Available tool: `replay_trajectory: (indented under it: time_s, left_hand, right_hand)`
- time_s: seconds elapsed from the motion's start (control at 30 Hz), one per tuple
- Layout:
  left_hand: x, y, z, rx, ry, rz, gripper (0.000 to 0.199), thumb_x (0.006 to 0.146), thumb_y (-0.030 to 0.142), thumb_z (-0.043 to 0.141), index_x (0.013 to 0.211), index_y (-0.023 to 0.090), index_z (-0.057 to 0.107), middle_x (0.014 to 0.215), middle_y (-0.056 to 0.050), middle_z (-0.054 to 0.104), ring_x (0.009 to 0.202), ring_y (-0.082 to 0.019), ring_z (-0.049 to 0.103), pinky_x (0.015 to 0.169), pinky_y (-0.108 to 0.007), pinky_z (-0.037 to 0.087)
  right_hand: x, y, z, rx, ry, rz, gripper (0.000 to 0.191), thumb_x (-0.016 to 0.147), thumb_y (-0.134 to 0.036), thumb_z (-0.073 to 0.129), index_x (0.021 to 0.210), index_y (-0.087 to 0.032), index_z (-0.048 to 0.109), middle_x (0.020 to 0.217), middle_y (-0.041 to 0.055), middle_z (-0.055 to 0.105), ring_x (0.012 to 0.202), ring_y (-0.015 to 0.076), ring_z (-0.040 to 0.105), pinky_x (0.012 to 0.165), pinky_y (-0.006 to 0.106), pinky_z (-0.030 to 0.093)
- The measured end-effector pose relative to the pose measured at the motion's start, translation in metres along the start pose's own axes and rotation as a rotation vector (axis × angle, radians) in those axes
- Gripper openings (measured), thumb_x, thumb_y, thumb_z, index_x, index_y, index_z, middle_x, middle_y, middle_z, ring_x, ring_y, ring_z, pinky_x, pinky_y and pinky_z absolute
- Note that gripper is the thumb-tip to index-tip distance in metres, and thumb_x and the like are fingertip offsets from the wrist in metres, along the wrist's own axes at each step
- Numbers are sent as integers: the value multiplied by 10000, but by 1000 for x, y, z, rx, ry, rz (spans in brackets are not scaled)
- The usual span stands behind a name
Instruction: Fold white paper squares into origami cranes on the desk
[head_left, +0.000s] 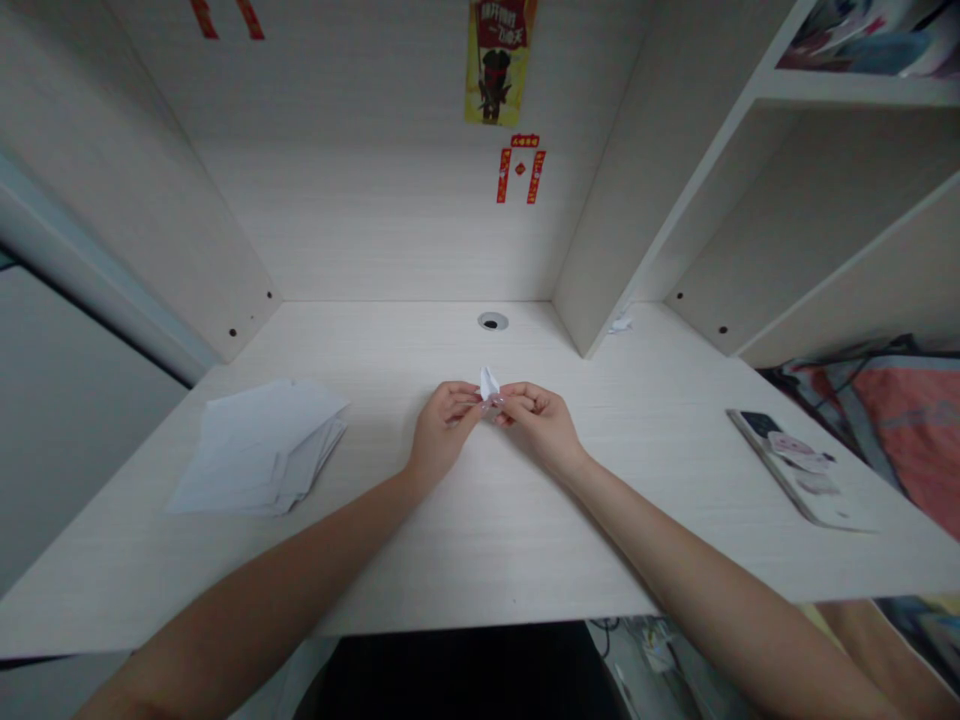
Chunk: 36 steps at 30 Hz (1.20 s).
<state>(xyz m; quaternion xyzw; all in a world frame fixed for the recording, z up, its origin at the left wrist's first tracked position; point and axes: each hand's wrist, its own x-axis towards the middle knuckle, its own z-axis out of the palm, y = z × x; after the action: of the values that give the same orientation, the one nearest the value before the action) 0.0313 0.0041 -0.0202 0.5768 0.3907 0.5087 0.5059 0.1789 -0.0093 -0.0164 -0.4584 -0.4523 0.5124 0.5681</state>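
head view: the left hand (442, 425) and right hand (546, 428) are close together over the counter (450, 560), the fingers of both pinching a small folded white paper (488, 384) between them, its pointed tip upward. a loose stack of white sheets (259, 440) lies on the left, a phone (787, 465) on the right, well apart.

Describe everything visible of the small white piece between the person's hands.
The small white piece looks like folded paper, its narrow, pointed top standing up. The left hand and right hand pinch its lower part, partly hiding it, over the pale desk. Finer folds are too small to tell.
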Motion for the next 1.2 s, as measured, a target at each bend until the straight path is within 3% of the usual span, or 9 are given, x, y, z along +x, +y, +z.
replay_trajectory:
  time_s: [0.3,0.4,0.67,0.9,1.2]
  left_hand:
    - [-1,0,0,0,-73,-27,372,730,311,655,1067,171,589,941,-68,672,824,-155,637,775,-265,478]
    - [-2,2,0,0,-128,-46,321,716,321,667,996,165,636,938,-68,690,830,-166,640,780,-269,475]
    - [0,2,-2,41,-12,-78,222,664,358,704,710,145,662,728,-14,679,694,-138,614,679,-235,460]
    - [1,3,-1,53,27,-104,223,633,349,723,617,142,639,624,14,637,595,-104,570,600,-208,430]
    - [2,-2,-1,-55,-50,-87,221,640,307,723,784,145,685,823,-59,715,775,-178,659,781,-299,488]
  right_hand:
    - [-2,-1,0,-13,-3,-49,270,646,-408,723,767,-181,644,599,-8,642,538,113,564,548,239,423]
    - [-2,-2,1,-77,-2,-99,252,632,-394,731,735,-177,657,620,-2,640,553,113,545,552,241,412]
    - [-1,0,-1,-88,-44,-77,183,649,-356,719,705,-186,679,609,-14,618,542,96,478,542,240,359]
    - [-1,0,-3,-107,-82,-37,195,668,-366,704,729,-182,680,608,-15,610,540,100,475,537,242,358]
    - [-7,-7,-4,-448,-25,-390,193,762,-347,638,886,-205,681,788,40,654,685,154,572,625,280,448]
